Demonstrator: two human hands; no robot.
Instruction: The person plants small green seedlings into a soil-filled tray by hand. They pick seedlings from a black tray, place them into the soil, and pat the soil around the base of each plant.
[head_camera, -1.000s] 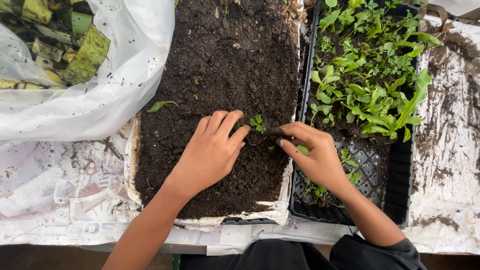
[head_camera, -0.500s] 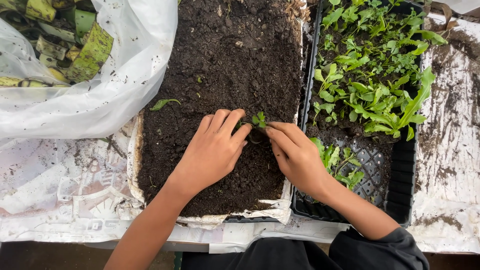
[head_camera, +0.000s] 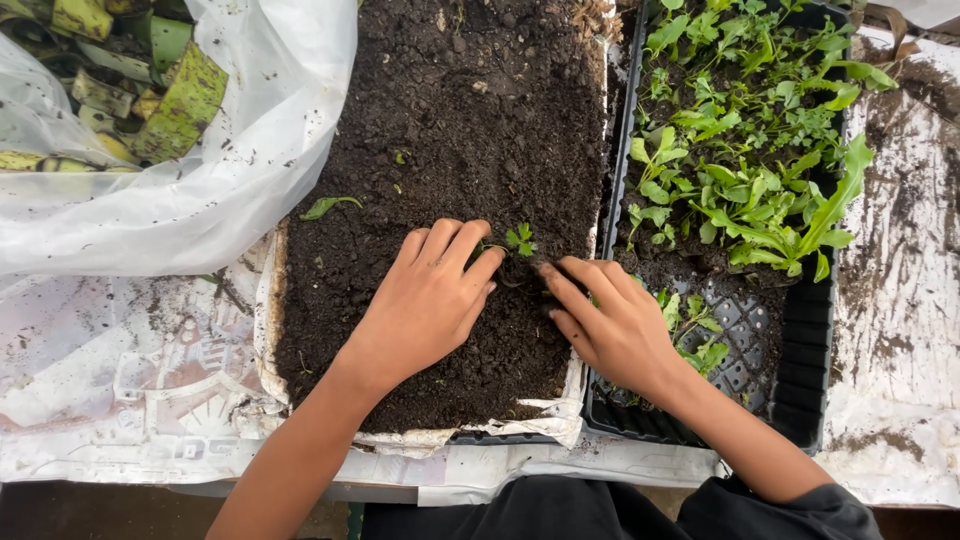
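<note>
Mid-frame, my right hand (head_camera: 612, 325) has joined my left hand (head_camera: 430, 300), open fingers now pressing soil (head_camera: 450, 130) around the seedling (head_camera: 519, 239)

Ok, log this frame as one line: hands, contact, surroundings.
left hand: flat on soil beside seedling | right hand: fingertips in soil beside seedling | soil tray centre | black seedling tray right | plastic bag left

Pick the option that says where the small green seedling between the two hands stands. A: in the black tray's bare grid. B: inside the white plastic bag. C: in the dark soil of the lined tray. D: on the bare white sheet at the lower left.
C: the seedling stands in the dark soil, with the left hand and right hand pressed on the soil either side of it.
</note>
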